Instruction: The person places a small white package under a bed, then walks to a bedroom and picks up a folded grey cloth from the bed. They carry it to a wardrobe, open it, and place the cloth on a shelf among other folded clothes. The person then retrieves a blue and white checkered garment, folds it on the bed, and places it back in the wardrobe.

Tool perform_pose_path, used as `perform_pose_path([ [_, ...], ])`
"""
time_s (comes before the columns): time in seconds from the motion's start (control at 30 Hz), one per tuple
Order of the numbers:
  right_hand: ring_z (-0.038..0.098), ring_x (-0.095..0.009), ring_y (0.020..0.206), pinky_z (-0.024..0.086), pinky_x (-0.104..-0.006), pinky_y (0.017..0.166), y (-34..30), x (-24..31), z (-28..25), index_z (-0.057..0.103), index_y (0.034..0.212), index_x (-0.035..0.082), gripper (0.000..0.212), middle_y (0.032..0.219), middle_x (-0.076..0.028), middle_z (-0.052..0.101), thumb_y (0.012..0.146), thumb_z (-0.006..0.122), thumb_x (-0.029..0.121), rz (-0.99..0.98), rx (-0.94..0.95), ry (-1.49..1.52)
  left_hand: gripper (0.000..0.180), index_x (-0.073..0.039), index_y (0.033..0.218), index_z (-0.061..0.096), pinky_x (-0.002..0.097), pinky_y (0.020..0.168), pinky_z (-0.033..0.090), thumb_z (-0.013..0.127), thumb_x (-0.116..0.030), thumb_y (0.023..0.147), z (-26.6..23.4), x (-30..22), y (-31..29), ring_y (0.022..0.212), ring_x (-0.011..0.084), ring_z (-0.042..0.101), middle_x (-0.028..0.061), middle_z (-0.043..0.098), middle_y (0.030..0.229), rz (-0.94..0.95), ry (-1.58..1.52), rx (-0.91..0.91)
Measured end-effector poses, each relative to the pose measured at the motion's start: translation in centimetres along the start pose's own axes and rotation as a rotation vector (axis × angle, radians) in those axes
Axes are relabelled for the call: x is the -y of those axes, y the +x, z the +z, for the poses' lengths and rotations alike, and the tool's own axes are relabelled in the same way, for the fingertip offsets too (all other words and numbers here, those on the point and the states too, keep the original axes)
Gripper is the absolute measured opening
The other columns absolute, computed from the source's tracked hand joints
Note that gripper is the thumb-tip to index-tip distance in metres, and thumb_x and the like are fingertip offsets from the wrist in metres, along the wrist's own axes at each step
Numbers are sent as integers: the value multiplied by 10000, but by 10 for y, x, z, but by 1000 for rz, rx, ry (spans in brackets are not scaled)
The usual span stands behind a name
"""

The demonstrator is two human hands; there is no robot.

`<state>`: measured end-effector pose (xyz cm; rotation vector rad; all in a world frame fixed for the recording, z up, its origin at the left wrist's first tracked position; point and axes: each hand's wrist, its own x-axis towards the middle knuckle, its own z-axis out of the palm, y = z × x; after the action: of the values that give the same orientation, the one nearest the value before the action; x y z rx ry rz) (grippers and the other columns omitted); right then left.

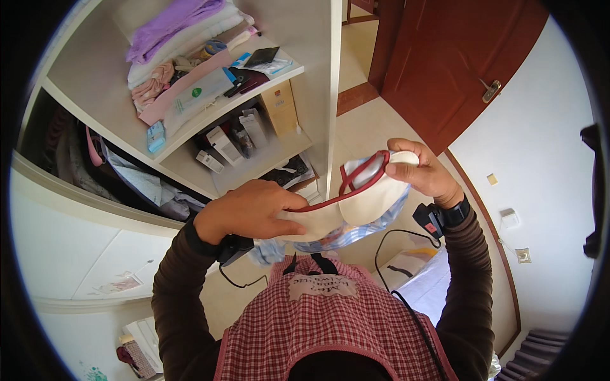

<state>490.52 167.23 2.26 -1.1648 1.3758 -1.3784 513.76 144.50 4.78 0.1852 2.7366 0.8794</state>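
Note:
Held up in front of my chest is a cream cloth piece (368,202) edged with dark red trim, with blue-and-white checked fabric (343,239) hanging below it. Its exact kind I cannot make out. My left hand (251,213) pinches the trimmed edge at the left end, thumb below and fingers above. At the other end, my right hand (429,170) is closed around the cream cloth, where the red trim loops round. Part of the checked fabric is hidden behind the cream cloth.
An open cabinet (333,76) with shelves of folded cloth, a purple towel (171,28), pouches and small boxes stands ahead on the left. Beyond, to the right, is a red-brown door (451,63). Black cables (380,247) hang near my wrists. A bed-like pale surface (429,286) lies lower right.

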Motion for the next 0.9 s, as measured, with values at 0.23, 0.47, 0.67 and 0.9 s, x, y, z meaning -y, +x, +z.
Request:
perform_pose_path([
  [0.23, 438, -49, 727, 396, -228, 644, 18, 7, 35, 515, 873, 82, 243, 778, 55, 478, 925, 712, 214, 15, 24, -149, 290, -2, 1017, 631, 410, 661, 472, 570, -106, 754, -6, -1, -56, 785, 366, 633, 192, 654, 862, 102, -161, -15],
  [0.47, 510, -108, 641, 429, -292, 594, 31, 45, 68, 699, 910, -39, 268, 691, -83, 635, 840, 784, 205, -53, 180, -477, 207, -31, 895, 656, 412, 828, 406, 561, 13, 716, 5, 0, -95, 912, 299, 565, 124, 577, 907, 188, 258, -402],
  [0.67, 530, -174, 698, 473, -307, 710, 45, 32, 93, 637, 1064, -60, 265, 821, -163, 658, 927, 684, 162, -14, 390, -497, 175, -66, 828, 640, 407, 742, 416, 638, 52, 698, 17, 33, -99, 835, 296, 540, 105, 497, 872, -59, 460, -673],
  [0.9, 546, -224, 779, 473, -327, 796, 47, 34, 100, 610, 1158, -45, 313, 941, -183, 660, 955, 654, 190, -28, 488, -461, 184, -25, 850, 557, 380, 662, 473, 547, 117, 734, 27, 39, -104, 798, 336, 583, 136, 561, 895, -17, -5, -725],
])
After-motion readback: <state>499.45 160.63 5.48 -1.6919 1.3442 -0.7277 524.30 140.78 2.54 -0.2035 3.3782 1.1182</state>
